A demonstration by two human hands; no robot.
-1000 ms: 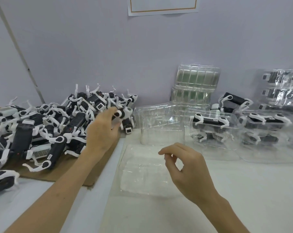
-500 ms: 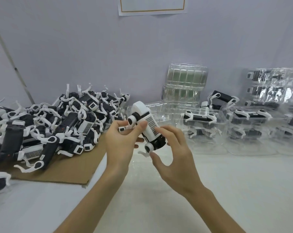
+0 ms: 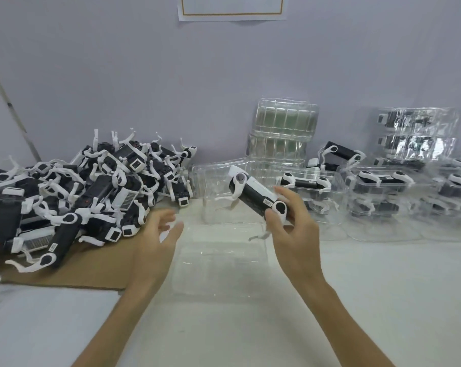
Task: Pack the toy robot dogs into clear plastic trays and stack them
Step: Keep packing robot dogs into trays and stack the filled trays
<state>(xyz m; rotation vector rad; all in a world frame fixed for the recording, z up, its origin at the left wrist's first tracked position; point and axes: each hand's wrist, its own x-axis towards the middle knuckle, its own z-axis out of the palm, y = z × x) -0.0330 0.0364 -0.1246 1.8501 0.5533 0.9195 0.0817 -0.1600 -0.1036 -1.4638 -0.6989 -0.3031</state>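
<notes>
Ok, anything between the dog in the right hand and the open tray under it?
Nothing visible. The dog, gripped by the right hand, hangs over the empty tray; the left hand hovers open at the tray's left edge.

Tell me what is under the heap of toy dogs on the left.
A brown cardboard sheet lies under the heap of toy dogs, its near edge showing on the white table. How far back it reaches is covered.

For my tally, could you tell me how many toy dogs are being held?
1: the toy dog in the right hand, by the empty clear tray; the left hand holds none.
</notes>
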